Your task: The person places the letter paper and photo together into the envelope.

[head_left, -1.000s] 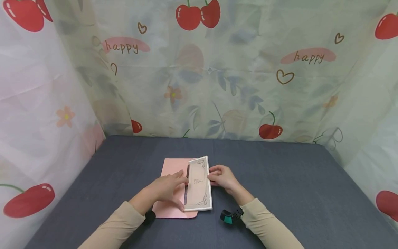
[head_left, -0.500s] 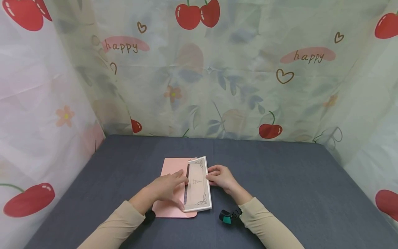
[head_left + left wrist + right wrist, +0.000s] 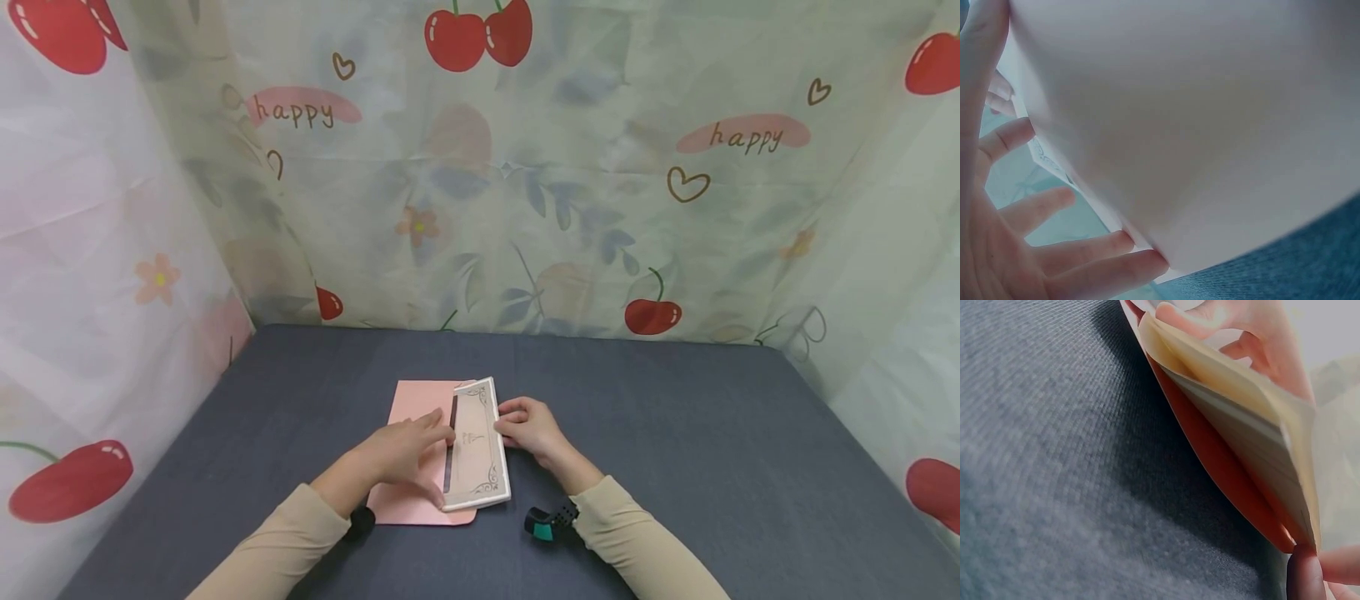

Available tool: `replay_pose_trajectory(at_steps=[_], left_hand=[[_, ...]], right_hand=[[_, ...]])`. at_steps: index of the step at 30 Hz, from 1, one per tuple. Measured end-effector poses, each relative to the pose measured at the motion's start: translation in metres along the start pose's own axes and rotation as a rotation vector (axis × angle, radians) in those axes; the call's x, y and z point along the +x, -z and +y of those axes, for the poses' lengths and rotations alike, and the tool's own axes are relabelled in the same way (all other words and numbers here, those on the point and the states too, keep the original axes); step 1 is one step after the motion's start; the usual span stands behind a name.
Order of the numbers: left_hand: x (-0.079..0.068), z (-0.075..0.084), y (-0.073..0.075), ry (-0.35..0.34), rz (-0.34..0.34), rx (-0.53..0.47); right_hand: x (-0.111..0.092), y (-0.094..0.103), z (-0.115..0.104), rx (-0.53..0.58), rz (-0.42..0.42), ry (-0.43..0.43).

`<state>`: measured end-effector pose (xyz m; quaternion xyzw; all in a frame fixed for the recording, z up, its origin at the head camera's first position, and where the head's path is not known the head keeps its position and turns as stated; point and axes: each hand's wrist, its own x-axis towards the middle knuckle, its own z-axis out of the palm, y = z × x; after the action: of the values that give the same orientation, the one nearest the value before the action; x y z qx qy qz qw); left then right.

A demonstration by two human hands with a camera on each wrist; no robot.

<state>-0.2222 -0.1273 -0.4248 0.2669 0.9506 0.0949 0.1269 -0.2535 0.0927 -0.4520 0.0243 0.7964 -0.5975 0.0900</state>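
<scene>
A pink sheet or cover (image 3: 420,400) lies flat on the table. Over its right part leans a cream booklet (image 3: 472,462) with dark ornate corner prints and a dark strip along its left side. My left hand (image 3: 405,450) spreads across the pink part, fingertips and thumb touching the booklet's left side. With thumb and fingers, my right hand (image 3: 532,429) pinches the booklet's right edge. From the right wrist, a thin stack of pages (image 3: 1241,437) shows between a cream layer and the orange-looking lower sheet (image 3: 1210,456). A blurred pale surface (image 3: 1179,125) fills most of the left wrist view.
Dark grey cloth covers the table (image 3: 675,433). A fabric curtain (image 3: 570,167) printed with cherries and flowers hangs behind it and at both sides. A black band with a teal part (image 3: 543,529) is at my right wrist.
My right hand has shifted slightly left, carrying the booklet's right edge with it. My left hand and the pink sheet stay in place.
</scene>
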Motion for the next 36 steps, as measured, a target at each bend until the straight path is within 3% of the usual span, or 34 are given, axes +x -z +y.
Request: replay_pose_trajectory(at_steps=[29,36], left_hand=[[-0.0003,0.0028,0.0004,0.004,0.000,0.006],[-0.0017,0.0034,0.0018,0.009,0.003,0.004]], right_hand=[[-0.0066,0.0003,-0.0026,0.005,0.061,0.051],[-0.0096,-0.0009,-0.0054,0.023,0.039,0.071]])
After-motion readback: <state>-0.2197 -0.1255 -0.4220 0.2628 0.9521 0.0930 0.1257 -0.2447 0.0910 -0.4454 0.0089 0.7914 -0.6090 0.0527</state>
